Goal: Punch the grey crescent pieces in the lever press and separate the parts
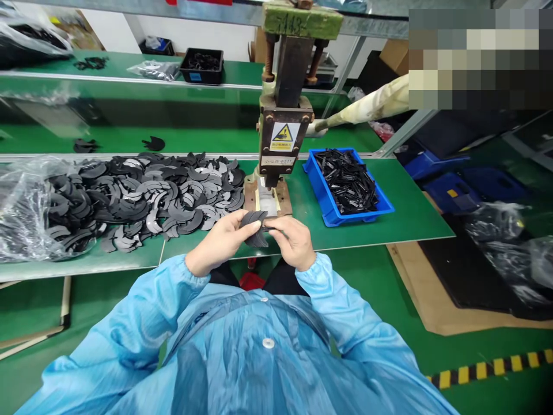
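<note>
My left hand (227, 237) grips a dark grey curved plastic piece (257, 237) between thumb and fingers, above the table's front edge. Fingers of my right hand (296, 242) are closed in a pinch at the right edge of that piece. A thin dark bit shows at those fingertips; whether it is a separate part or belongs to the curved piece I cannot tell. Just beyond both hands stands a press (283, 138) with a hand-hazard warning label. Its metal base (283, 199) lies directly past my fingertips.
Left of the press spreads a heap of similar curved pieces (173, 193), partly under a clear plastic bag (21, 213). A blue bin (356, 219) of small black parts stands right. Behind, a shelf holds a black bin (201, 78). A pale wrapped lever (371, 104) juts right from the press.
</note>
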`<state>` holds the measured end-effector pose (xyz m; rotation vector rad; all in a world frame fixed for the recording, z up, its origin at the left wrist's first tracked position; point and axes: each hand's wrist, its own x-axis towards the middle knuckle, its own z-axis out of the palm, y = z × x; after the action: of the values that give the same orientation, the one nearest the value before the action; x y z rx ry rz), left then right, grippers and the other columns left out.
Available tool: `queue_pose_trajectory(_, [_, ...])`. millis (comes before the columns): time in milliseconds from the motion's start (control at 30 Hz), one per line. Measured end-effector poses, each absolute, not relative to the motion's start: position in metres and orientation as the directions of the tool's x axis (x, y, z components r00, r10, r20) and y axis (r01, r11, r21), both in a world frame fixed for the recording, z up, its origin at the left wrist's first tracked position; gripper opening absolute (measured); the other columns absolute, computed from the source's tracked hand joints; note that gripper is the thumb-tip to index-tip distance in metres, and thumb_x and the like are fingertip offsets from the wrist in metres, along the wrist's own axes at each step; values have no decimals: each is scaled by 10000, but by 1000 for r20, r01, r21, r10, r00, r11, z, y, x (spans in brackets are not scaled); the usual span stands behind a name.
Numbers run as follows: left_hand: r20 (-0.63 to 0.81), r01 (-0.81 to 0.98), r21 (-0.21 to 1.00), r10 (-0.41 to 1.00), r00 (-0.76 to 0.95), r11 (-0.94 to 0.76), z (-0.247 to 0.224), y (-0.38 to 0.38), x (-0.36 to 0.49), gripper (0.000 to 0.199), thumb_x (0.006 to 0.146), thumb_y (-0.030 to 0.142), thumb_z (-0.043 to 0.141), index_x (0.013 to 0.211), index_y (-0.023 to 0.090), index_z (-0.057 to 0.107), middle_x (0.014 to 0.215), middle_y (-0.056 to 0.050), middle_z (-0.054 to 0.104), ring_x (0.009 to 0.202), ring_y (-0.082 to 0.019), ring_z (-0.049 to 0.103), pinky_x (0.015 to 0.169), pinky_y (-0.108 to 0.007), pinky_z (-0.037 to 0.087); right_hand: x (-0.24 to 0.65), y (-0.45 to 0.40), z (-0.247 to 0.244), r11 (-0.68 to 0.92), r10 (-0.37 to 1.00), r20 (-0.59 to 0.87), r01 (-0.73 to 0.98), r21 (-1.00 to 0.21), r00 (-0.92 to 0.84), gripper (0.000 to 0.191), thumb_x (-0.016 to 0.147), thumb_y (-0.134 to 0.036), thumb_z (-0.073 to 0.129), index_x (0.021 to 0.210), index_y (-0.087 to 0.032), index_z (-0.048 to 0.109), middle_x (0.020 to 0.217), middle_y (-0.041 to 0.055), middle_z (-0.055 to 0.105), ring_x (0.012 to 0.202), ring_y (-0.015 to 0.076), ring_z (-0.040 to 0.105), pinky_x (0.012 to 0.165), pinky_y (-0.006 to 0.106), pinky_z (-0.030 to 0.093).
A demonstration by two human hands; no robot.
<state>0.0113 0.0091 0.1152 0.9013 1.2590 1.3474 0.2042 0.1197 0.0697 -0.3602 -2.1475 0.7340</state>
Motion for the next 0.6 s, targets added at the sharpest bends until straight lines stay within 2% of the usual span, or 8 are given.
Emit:
queue_pose_trajectory(167, [-205, -288, 942, 975, -85, 173, 112, 12, 4, 484, 814, 528, 934, 1090, 156, 793, 965, -57, 800, 817, -178, 732, 774, -308, 605, 203, 123, 62, 753, 529, 592, 14, -658, -608, 213, 1038, -328, 625, 1202, -274, 751, 1114, 47, 826, 1030, 178, 778, 941, 364, 639])
queue_pose_trajectory(300, [-267, -172, 952, 961, -66, 253, 113, 27, -25, 475, 807, 558, 931, 992, 141, 797, 883, -69, 791, 717, -172, 728, 699, -305, 614, 214, 140, 54, 712, 610, 555, 84, -697, -565, 258, 1035, -340, 626, 1261, -282, 735, 1149, 62, 806, 1072, 190, 769, 960, 379, 646])
queue_pose_trajectory(400, [-237, -110, 970, 932, -275, 215, 109, 64, -73, 476, 774, 537, 959, 952, 144, 758, 816, -48, 765, 651, -156, 701, 620, -280, 598, 231, 162, 40, 658, 721, 545, 174, -733, -429, 290, 1047, -348, 590, 1300, -260, 703, 1179, 96, 762, 1082, 201, 745, 963, 402, 646])
queue_pose_trajectory(467, [-217, -80, 976, 868, -446, 203, 107, 101, -111, 427, 782, 471, 971, 878, 142, 716, 794, -43, 745, 662, -147, 696, 620, -265, 600, 241, 177, 27, 620, 773, 534, 230, -750, -342, 283, 1049, -364, 577, 1274, -244, 701, 1180, 110, 740, 1076, 209, 732, 948, 412, 647])
queue_pose_trajectory(533, [-262, -92, 962, 766, -586, 258, 106, 143, -147, 358, 841, 382, 944, 843, 134, 686, 813, -46, 729, 709, -139, 700, 678, -263, 620, 248, 188, 16, 591, 802, 518, 273, -759, -298, 276, 1046, -384, 575, 1234, -233, 707, 1169, 117, 729, 1053, 214, 727, 907, 409, 654])
queue_pose_trajectory(600, [-317, -114, 938, 674, -668, 328, 107, 187, -174, 275, 917, 330, 882, 956, 112, 717, 945, -83, 749, 829, -163, 729, 769, -298, 643, 251, 194, 8, 577, 814, 503, 301, -759, -291, 271, 1044, -396, 574, 1205, -228, 712, 1159, 118, 725, 1032, 212, 727, 872, 398, 659])
